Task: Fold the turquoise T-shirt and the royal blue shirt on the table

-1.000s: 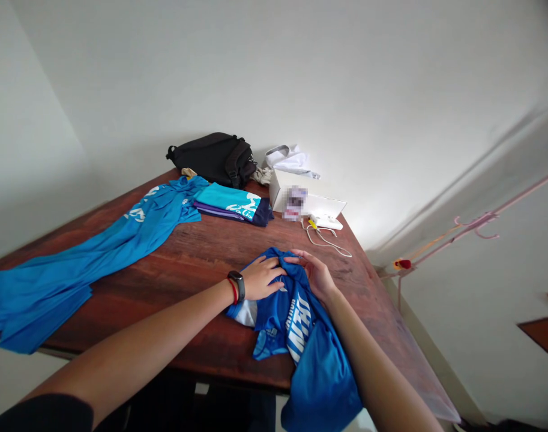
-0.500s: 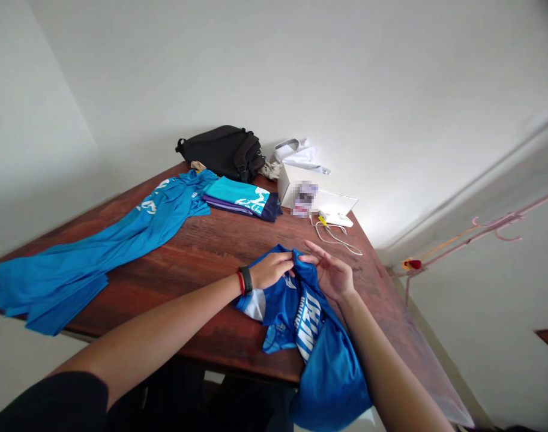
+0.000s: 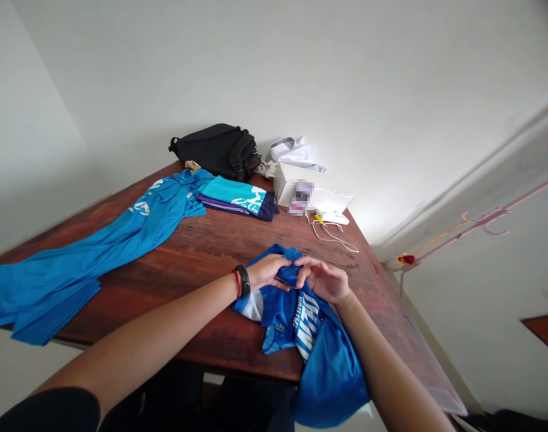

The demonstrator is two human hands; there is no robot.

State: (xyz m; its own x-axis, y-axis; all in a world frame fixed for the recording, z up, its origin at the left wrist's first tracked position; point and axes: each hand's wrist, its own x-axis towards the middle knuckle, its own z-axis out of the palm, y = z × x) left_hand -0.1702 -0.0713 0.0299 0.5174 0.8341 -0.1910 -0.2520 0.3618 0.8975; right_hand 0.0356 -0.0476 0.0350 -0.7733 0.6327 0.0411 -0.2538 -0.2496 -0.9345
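Note:
A crumpled blue jersey with white lettering [image 3: 310,336] lies at the near edge of the wooden table [image 3: 197,252] and hangs over it. My left hand [image 3: 265,271], with a black band and a red cord on the wrist, pinches the top fold of the jersey. My right hand [image 3: 324,279] grips the same fold from the other side. Both hands meet at the cloth's upper edge, fingers curled into it.
A long light-blue garment [image 3: 89,252] is spread across the table's left side. A folded stack of clothes [image 3: 237,201] sits further back. Behind it are a black bag [image 3: 215,150], a white box [image 3: 301,192], a white charger cable [image 3: 332,231] and white cloth [image 3: 294,153]. Pink hangers [image 3: 485,219] hang at right.
My right hand, open with fingers spread half a second ago, has closed onto the jersey's top fold beside my left hand. The jersey's upper edge is bunched between them.

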